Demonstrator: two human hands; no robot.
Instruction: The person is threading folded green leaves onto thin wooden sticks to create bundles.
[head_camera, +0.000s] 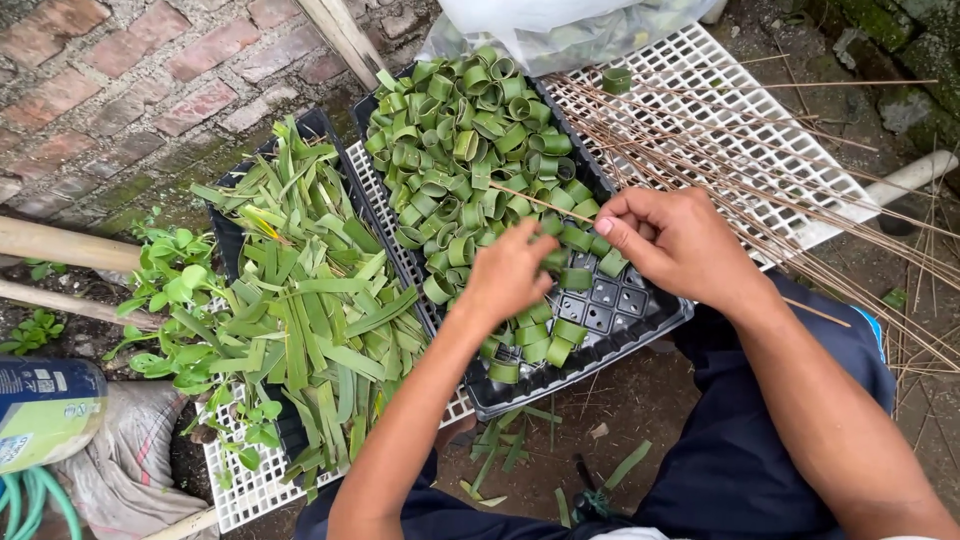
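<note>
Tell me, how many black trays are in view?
2. One black tray lies under both hands and holds rolled leaf rings. The other, left of it, holds flat leaf strips. More may be hidden.

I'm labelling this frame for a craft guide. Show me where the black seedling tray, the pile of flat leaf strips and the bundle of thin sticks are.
black seedling tray (620, 300), head view, on its bare cells.
flat leaf strips (310, 300), head view, middle of the pile.
thin sticks (700, 130), head view, on the bundle over the white grid.

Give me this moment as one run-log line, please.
left hand: on leaf rings | right hand: pinching thin stick | black tray
</note>
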